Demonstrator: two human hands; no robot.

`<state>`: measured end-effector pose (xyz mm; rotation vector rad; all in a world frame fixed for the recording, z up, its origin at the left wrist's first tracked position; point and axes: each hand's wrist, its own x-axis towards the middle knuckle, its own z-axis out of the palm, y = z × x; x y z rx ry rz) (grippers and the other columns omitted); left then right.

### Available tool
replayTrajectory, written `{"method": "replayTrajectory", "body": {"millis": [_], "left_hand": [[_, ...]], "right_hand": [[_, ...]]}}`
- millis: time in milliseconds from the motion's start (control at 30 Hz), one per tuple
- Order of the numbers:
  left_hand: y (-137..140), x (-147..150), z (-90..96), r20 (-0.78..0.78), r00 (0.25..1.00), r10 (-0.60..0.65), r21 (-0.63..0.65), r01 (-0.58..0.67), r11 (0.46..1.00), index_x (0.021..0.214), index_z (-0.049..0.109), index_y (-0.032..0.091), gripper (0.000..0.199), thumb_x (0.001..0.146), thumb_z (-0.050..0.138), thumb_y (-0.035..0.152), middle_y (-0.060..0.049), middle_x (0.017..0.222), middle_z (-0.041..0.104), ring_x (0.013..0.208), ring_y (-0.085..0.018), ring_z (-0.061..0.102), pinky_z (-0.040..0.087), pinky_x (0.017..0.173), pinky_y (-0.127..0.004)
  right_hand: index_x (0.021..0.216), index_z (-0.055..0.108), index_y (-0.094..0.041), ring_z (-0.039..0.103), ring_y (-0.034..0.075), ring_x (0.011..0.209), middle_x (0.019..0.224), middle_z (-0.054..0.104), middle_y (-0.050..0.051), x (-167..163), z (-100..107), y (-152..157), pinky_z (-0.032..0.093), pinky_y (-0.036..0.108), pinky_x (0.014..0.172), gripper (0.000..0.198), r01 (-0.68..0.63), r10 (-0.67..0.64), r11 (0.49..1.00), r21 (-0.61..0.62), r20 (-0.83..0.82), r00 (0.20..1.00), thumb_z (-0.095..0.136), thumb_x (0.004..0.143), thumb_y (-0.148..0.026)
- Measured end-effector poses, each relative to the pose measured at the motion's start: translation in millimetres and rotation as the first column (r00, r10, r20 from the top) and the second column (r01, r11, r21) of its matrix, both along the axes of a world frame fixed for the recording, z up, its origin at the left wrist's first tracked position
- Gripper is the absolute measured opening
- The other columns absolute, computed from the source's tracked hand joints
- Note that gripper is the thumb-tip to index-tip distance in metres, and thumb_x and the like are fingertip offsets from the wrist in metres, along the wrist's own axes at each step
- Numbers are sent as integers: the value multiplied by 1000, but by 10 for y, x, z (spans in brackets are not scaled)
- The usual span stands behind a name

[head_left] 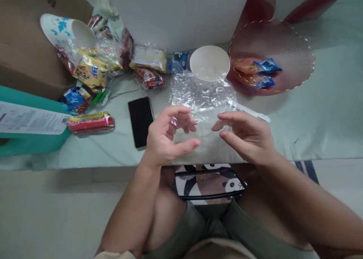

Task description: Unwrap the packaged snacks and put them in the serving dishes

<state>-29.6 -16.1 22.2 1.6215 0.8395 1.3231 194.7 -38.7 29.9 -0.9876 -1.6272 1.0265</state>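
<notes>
My left hand [171,136] hovers above the near part of the table, fingers curved and apart, holding nothing. Facing it, my right hand [245,134] is also open, thumb and fingers spread with a gap between. Below and beyond both hands lies a crinkled clear plastic bag [195,94]. A white paper bowl [210,62] stands at the bag's far end. Close by the right hand's fingers is a white plastic utensil [252,112], partly hidden; its kind cannot be made out. A black phone [140,122] lies just left of my left hand.
A pink ribbed glass bowl [295,55] at right holds several wrapped sweets [268,66]. Snack packets [90,72] and a tipped paper cup [66,30] crowd the left. A white box [181,17] stands behind. A red packet [90,123] lies beside a teal box [31,145].
</notes>
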Motion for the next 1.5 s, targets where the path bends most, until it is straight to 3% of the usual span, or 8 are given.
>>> {"method": "replayTrajectory", "body": {"millis": [167, 333, 567, 700, 867, 1100, 1333, 1500], "left_hand": [[24, -14, -27, -390, 892, 230, 204, -159, 966, 118, 68, 21, 39, 81, 73, 11, 5, 74, 67, 59, -7, 58, 50, 59, -21], [58, 23, -15, -379, 873, 306, 406, -140, 903, 98, 69, 21, 15, 84, 72, 16, 4, 75, 65, 66, -10, 61, 51, 63, -23], [62, -56, -161, -302, 953, -37, -13, 35, 999, 149, 42, 34, 71, 85, 74, 33, -4, 109, 74, 74, -13, 67, 55, 66, -27], [76, -59, -159, -201, 978, -58, 21, 64, 998, 143, 50, 35, 62, 86, 74, 33, -6, 127, 71, 101, -21, 75, 61, 82, -34], [64, -51, -70, -257, 966, 30, 81, -9, 997, 121, 67, 24, 35, 86, 70, 18, -4, 107, 78, 100, -18, 75, 60, 93, -34], [38, -70, -56, -389, 918, -82, -65, 61, 996, 140, 55, 30, 66, 79, 78, 21, -1, 102, 78, 93, -18, 76, 59, 82, -30], [110, -7, -116, -488, 791, 369, 289, -253, 923, 99, 74, 24, 18, 83, 71, 15, -2, 88, 71, 79, -17, 67, 55, 76, -32], [98, -23, -73, -373, 832, 410, 395, -258, 882, 77, 74, 25, 9, 76, 81, 20, -12, 118, 64, 117, -31, 61, 54, 93, -47]], "right_hand": [[137, 59, -31, 71, 19, 94, 106, 73, 3, -7, -137, 51, 58, 38, 91, 48, 15, -24, 997, 74, 122, 992, 72, 90, -24], [145, 50, -33, 70, 22, 98, 128, 67, 6, -25, -292, 111, 58, 42, 94, 64, 118, -124, 992, 54, 137, 983, 75, 87, -30], [129, 63, -33, 72, 19, 94, 119, 74, 4, -34, -211, 108, 60, 37, 88, 34, 36, -37, 999, -35, -32, 999, 66, 95, -35], [109, 72, -28, 73, 19, 95, 105, 78, 3, -23, -138, 86, 59, 36, 88, 16, -19, 19, 1000, -11, 11, 1000, 67, 95, -33], [128, 65, -30, 71, 20, 94, 106, 75, 3, -4, -206, 85, 58, 37, 88, 38, -9, 10, 999, 33, -35, 999, 69, 90, -30], [140, 55, -31, 66, 22, 101, 111, 70, 4, -17, -297, 125, 54, 43, 98, 58, 98, -118, 987, 131, 155, 981, 65, 83, -20], [102, 71, -28, 59, 20, 76, 78, 58, 1, -83, -239, 163, 53, 41, 81, 21, 275, -350, 927, 255, 322, 880, 64, 84, -19], [77, 65, -27, 62, 28, 113, 103, 64, 7, -79, -160, 127, 47, 49, 104, 6, 337, -424, 861, 380, 174, 889, 66, 79, -21]]}}
